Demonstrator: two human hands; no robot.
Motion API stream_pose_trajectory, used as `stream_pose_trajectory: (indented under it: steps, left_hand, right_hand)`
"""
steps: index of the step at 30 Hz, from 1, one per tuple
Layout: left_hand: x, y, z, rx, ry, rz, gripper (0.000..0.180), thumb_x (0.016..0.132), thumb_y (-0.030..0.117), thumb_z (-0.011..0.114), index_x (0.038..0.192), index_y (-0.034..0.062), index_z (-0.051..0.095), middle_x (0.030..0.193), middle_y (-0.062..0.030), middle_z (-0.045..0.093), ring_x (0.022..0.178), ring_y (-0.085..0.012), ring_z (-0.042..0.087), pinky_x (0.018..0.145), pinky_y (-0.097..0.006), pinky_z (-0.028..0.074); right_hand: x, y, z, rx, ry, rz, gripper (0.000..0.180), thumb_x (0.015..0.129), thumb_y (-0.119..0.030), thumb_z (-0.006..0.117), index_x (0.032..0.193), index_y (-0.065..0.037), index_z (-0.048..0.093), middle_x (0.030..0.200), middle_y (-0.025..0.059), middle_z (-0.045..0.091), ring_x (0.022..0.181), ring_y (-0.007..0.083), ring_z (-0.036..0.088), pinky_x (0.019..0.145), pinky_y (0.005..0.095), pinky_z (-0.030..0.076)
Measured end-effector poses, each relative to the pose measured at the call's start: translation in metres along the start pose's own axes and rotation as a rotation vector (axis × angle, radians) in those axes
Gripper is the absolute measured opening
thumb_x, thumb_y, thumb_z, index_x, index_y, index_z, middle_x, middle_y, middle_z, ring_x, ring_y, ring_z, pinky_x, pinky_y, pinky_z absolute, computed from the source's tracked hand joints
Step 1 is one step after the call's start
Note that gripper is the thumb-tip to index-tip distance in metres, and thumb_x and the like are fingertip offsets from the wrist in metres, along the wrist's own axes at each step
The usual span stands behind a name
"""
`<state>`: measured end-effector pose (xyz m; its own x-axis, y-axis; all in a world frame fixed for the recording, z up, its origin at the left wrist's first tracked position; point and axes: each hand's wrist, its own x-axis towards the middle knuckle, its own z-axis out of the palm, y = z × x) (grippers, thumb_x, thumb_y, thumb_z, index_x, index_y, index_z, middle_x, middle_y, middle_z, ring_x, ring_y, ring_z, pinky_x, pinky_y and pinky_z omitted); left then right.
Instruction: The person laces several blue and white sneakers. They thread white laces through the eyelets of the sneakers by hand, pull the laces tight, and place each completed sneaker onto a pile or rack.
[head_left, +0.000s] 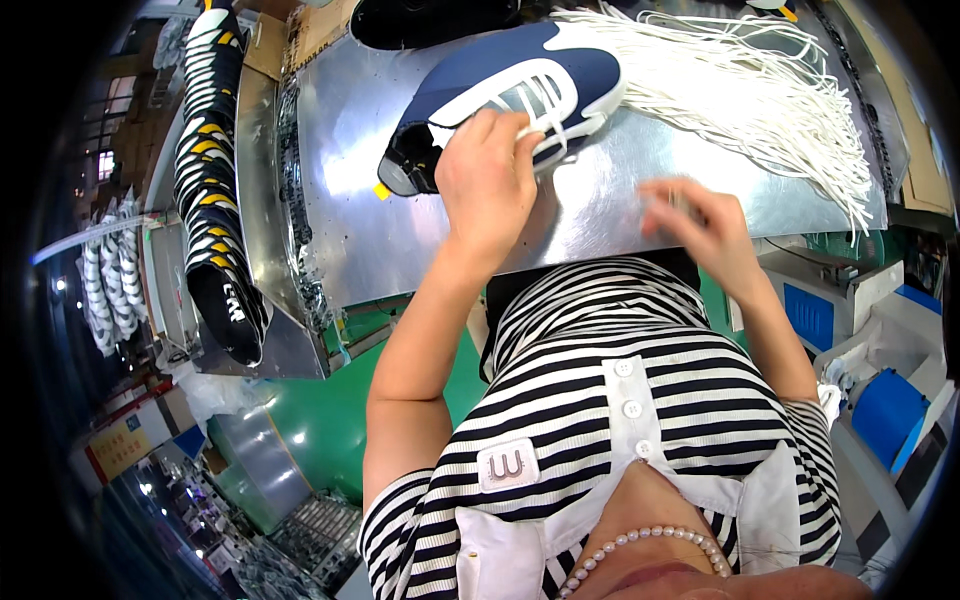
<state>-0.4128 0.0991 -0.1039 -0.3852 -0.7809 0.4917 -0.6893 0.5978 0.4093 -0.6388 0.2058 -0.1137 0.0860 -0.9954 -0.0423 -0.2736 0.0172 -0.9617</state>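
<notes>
We've got our left hand [487, 180] pinched on the shoe [450, 85], right hand [705, 225] too blurred to tell; uneven pulling could twist the lace [560, 130].

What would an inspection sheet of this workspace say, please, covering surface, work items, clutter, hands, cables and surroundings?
Surface: shiny metal tabletop, reflecting light.
Work items: navy-and-white shoe lying on the tabletop, white lace partly threaded; loose bundle of white laces to its right.
Clutter: black item at the far edge, cut off by the picture.
Hands: left hand over the shoe, pinching the white lace; right hand motion-blurred near the front edge, grip unclear.
Cables: none certain.
Surroundings: row of nested dark, white and yellow shoes at left; green floor; grey-and-blue equipment at right.
</notes>
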Motion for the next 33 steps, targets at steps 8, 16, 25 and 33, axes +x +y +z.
stream_pose_trajectory:
  steps: [8,16,25,33]
  left_hand:
    - [0.001,0.03,-0.015,-0.099,-0.033,0.055,0.013,0.079,0.006,0.073,0.09,0.0022,0.066,0.075,-0.0102,0.057,0.064,-0.0275,0.056,0.058,-0.037,0.042]
    - [0.004,0.031,-0.011,0.01,-0.026,0.144,0.016,0.076,0.006,0.072,0.091,0.0064,0.066,0.076,-0.0065,0.056,0.068,-0.0253,0.058,0.061,-0.037,0.045]
    - [0.035,0.038,-0.026,0.02,0.124,0.236,0.017,0.076,0.006,0.072,0.091,0.0072,0.065,0.073,-0.0057,0.054,0.064,-0.0252,0.057,0.058,-0.037,0.043]
    - [0.052,0.056,-0.042,-0.071,0.135,0.32,0.026,0.07,0.005,0.071,0.095,0.0065,0.065,0.076,-0.0054,0.056,0.067,-0.0256,0.058,0.059,-0.036,0.042]
  right_hand:
    - [0.056,-0.008,0.03,0.287,-0.013,0.065,0.009,0.087,-0.01,0.069,0.087,-0.003,0.064,0.078,-0.0047,0.057,0.069,0.0027,0.046,0.061,0.0183,0.037]
    - [0.047,-0.005,0.039,0.135,0.303,-0.152,0.016,0.083,-0.011,0.075,0.094,-0.002,0.067,0.072,-0.0032,0.06,0.062,0.0024,0.049,0.054,0.0192,0.039]
    - [0.057,-0.042,0.008,0.286,0.043,-0.337,0.014,0.086,-0.012,0.071,0.094,-0.002,0.065,0.069,-0.0052,0.056,0.06,0.0029,0.049,0.054,0.0184,0.04]
    - [0.088,-0.043,0.031,1.447,-0.827,-0.32,0.048,0.096,-0.035,0.057,0.115,0.009,0.055,0.058,-0.0036,0.042,0.045,0.0057,0.033,0.04,0.0233,0.024]
